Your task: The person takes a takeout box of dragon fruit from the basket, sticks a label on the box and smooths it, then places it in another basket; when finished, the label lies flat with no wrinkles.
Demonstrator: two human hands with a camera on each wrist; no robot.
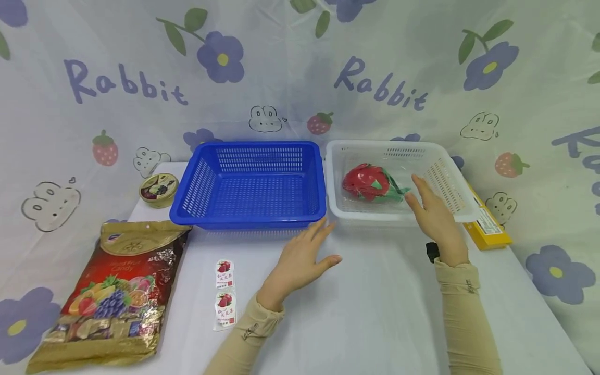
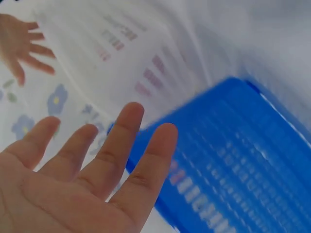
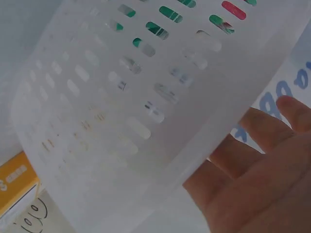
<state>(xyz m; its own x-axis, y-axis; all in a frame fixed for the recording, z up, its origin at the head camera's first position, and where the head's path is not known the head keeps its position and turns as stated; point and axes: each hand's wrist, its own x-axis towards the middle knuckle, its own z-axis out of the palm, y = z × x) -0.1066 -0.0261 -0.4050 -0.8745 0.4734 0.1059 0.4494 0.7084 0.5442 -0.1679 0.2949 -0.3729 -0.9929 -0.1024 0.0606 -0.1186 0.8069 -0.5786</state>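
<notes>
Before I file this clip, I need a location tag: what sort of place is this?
Probably a makeshift indoor tabletop workspace, though the room beyond is hidden. A Rabbit-print sheet hangs behind a white table, on which a blue basket stands.

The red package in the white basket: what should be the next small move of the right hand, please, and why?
Probably the right hand should draw back a little from the white basket: the red package lies inside on the basket's floor, and the hand's extended fingers hold nothing.
</notes>
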